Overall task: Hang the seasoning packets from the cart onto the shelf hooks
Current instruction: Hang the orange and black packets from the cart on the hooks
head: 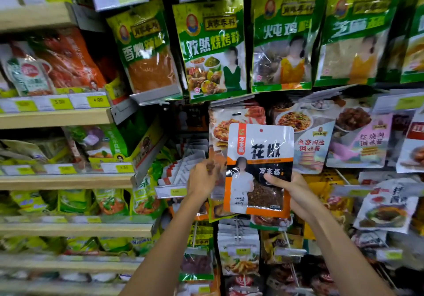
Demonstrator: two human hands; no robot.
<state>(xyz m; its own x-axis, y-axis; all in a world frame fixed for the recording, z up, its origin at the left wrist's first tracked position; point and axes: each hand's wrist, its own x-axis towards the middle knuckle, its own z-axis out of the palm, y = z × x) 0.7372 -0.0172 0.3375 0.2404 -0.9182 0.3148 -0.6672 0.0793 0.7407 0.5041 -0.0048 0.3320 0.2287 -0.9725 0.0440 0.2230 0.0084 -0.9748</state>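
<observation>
Nearest to me, my right hand (288,190) gripped the Sichuan pepper packet (260,169) by its lower right edge, thumb pressed on the front over the clear window, fingers hidden behind. My left hand (203,181) was half curled beside the packet's left edge; I could not tell whether it pinched the packet, the hanging packets (218,135) just behind, or nothing at all. The packet stood upright in front of the peg display, its small hang hole near the top edge.

I judged it light and floppy: thin glossy film, loose peppercorns settled low, so the top would sag if held only from below. The film looked slick. A pinch near the top corners, beside the hole, would steady it for threading.

Farther back, green seasoning bags (213,50) hung in a row above. The hook meant for my packet was not clearly visible; the cart was out of view.
</observation>
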